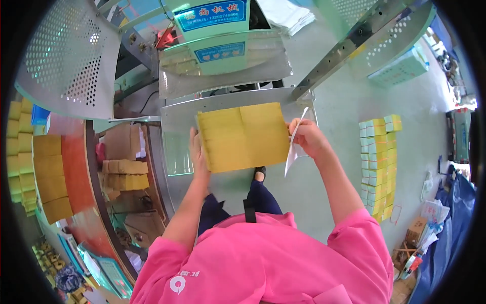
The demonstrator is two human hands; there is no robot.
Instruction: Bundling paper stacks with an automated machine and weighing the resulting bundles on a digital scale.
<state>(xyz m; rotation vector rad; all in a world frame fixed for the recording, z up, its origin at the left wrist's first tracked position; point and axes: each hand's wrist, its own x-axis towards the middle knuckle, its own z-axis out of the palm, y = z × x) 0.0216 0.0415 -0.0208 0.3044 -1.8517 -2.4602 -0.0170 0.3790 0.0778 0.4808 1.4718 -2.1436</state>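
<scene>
A stack of yellow paper (pixel 248 137) with a faint crease down its middle is held level over the metal machine table (pixel 177 114). My left hand (pixel 199 154) grips the stack's left edge, the fingers partly hidden at its side. At the right edge, my right hand (pixel 308 137) is closed, pinching a thin white sheet (pixel 292 158) that stands on edge and hangs down beside the stack. Some fingertips of that hand are tucked behind the sheet, close to the yellow paper.
Behind the table rises a machine with a clear guard (pixel 223 66), a slanted metal bar (pixel 349 45) and a perforated panel (pixel 71 55). Yellow bundles (pixel 377 167) stand stacked on the floor at right. On the left is a red-topped bench (pixel 76 167) with yellow paper stacks (pixel 50 177).
</scene>
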